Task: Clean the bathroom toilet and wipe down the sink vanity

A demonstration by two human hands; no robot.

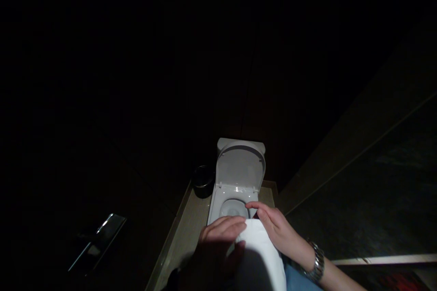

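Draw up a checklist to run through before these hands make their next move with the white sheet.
1. Right hand at the white sheet: ok, it lies along the sheet's right edge.
2. Left hand gripping firmly: cannot tell; it is at the sheet's upper left, its lower part in shadow.
3. Toilet lid raised: ok, it stands up at the back.
4. Clear view of the whole toilet bowl: not ok, the hands cover its near part.
5. Contents of the dark bin beside the toilet: cannot tell, too dark.
6. Lighting: not ok, most of the surroundings are nearly black.
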